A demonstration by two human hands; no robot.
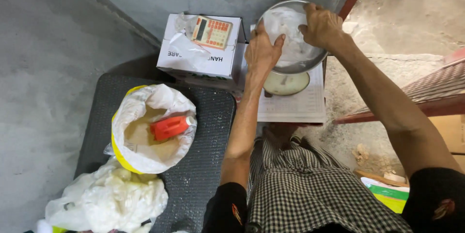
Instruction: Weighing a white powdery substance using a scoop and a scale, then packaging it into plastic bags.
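Over one metal pan (317, 57), two hands: left hand (262, 51), right hand (321, 26)

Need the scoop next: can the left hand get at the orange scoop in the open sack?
Probably yes: the left hand rests at the metal pan, and the orange scoop lies uncovered atop the powder in the open sack.

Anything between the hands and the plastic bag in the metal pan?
No. Both the left hand and right hand already touch the clear plastic bag in the metal pan of the scale. Nothing visible sits between them.
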